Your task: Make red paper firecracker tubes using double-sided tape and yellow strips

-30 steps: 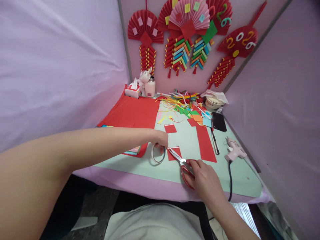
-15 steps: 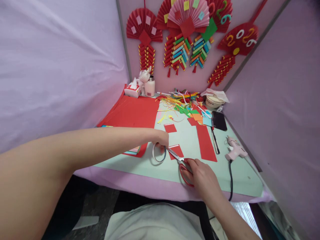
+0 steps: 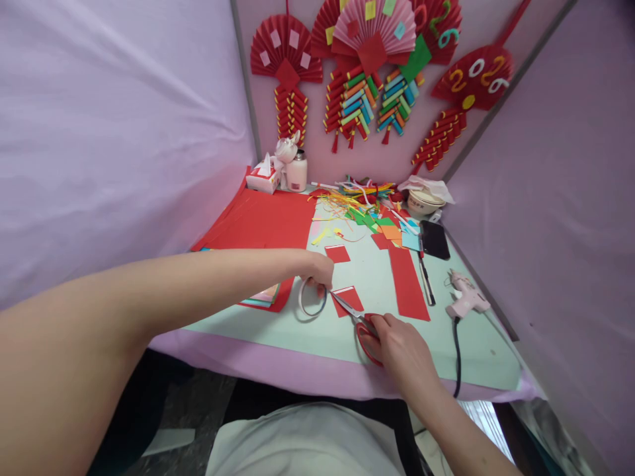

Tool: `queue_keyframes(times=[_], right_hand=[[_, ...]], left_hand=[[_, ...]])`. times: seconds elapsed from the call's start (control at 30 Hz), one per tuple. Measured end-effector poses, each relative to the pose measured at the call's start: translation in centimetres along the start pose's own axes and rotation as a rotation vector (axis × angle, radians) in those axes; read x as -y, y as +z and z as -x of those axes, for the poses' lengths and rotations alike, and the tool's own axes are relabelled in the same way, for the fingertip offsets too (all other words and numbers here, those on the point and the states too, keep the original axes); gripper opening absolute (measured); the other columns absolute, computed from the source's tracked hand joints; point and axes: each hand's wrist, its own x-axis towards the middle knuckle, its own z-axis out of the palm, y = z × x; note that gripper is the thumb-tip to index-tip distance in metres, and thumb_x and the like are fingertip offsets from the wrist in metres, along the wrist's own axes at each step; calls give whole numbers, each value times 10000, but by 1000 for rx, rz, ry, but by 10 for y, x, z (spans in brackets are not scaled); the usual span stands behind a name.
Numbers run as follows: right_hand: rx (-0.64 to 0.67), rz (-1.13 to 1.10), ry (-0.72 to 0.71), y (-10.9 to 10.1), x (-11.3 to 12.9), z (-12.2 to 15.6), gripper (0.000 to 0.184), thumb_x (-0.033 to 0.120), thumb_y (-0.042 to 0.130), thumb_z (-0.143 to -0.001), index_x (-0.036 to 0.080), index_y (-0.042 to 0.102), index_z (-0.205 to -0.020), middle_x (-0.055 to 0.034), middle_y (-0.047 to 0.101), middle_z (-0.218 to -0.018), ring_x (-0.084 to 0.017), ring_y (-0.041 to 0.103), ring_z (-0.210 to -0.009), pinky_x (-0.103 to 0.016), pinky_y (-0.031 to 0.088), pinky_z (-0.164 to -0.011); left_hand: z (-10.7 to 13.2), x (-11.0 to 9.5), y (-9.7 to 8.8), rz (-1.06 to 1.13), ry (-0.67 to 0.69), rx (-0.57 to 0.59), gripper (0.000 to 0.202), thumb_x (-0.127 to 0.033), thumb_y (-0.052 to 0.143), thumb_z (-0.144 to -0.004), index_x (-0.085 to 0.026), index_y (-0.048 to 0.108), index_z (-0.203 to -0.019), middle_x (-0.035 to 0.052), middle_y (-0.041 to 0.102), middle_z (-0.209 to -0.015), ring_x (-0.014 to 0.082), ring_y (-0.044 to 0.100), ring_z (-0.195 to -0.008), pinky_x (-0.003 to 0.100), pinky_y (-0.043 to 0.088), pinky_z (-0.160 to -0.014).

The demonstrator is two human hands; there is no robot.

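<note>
My left hand is closed on a roll of white tape, which hangs below the fingers just above the table. In my right hand are red-handled scissors, fingers through the loops. The blade tips reach the edge of the tape roll, beside my left fingertips; whether a strip of tape lies between them is too small to tell. Under the blades lies a red paper square with a pale strip along its top edge. A second such red square lies farther back.
A long red paper strip, a black-handled tool, a dark phone and a pink glue gun lie to the right. Large red paper covers the left. Paper scraps, a bowl and a bottle stand behind.
The tape roll and my left hand have shifted slightly left and up. The scissors stay by the tape, their blades at much the same angle.
</note>
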Motion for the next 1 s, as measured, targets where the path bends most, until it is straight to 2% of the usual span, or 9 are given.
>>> queue_keyframes(times=[0.1, 0.17, 0.27, 0.33, 0.53, 0.67, 0.77, 0.83, 1.0], right_hand=[[24, -17, -3, -2, 0, 0, 196, 347, 500, -896, 201, 632, -893, -37, 627, -749, -169, 573, -621, -292, 272, -568], [33, -29, -3, -2, -1, 0, 198, 350, 500, -896, 201, 631, -897, -37, 627, -755, -170, 575, -625, -291, 270, -565], [32, -48, 10, -2, -1, 0, 203, 357, 494, -898, 207, 631, -895, -30, 622, -745, -165, 569, -608, -291, 259, -548], [36, -56, 16, -2, -2, -1, 210, 356, 483, -903, 207, 631, -889, -28, 617, -736, -161, 564, -600, -290, 256, -543], [116, -92, 1, -5, -1, -3, 182, 314, 509, -879, 193, 644, -902, -42, 628, -770, -169, 583, -638, -284, 288, -559], [218, -253, -39, -16, -1, -1, 210, 283, 503, -869, 209, 660, -987, -51, 644, -829, -176, 611, -714, -266, 353, -598], [298, -374, -53, -29, -9, 6, 198, 289, 530, -845, 233, 661, -982, -41, 657, -872, -178, 617, -753, -258, 386, -622], [312, -415, -7, -36, -20, 10, 196, 322, 537, -838, 242, 652, -975, -36, 668, -897, -184, 620, -771, -261, 397, -634], [59, -377, 329, -36, -47, -12, 310, 458, 511, -845, 222, 579, -1033, -47, 677, -877, -202, 623, -752, -275, 391, -621]], left_hand=[[-4, 17, -11, 32, -22, -5, 216, -297, 596, -707, -141, 641, -565, 21, 480, -453, 122, 362, -443, 249, 290, -440], [-8, 27, -15, 208, -3, 8, 208, -327, 580, -736, -144, 653, -669, 29, 565, -559, 98, 341, -449, 232, 291, -438], [-17, 33, -14, 492, 104, 36, 235, -374, 578, -756, -162, 655, -823, 40, 654, -722, 74, 309, -459, 213, 299, -446], [-24, 31, -9, 522, 147, 32, 282, -418, 594, -748, -170, 658, -866, 45, 670, -737, 80, 333, -476, 215, 318, -462], [-38, 20, 8, 507, 158, 25, 339, -479, 661, -674, -158, 667, -785, 46, 641, -603, 110, 362, -510, 235, 321, -473], [-39, 21, 10, 537, 115, 85, 276, -445, 694, -645, -180, 666, -719, 43, 658, -635, 95, 314, -476, 236, 264, -448], [-29, 28, 6, 656, 126, 118, 239, -400, 693, -668, -169, 646, -708, 55, 703, -778, 65, 245, -453, 230, 205, -430], [-14, 36, 3, 785, 214, 101, 247, -390, 698, -690, -162, 611, -728, 64, 714, -882, 46, 201, -444, 218, 160, -413], [33, 61, 17, 1076, 368, 20, 314, -433, 676, -757, -170, 525, -835, 96, 704, -927, 10, 149, -401, 192, 76, -370]])
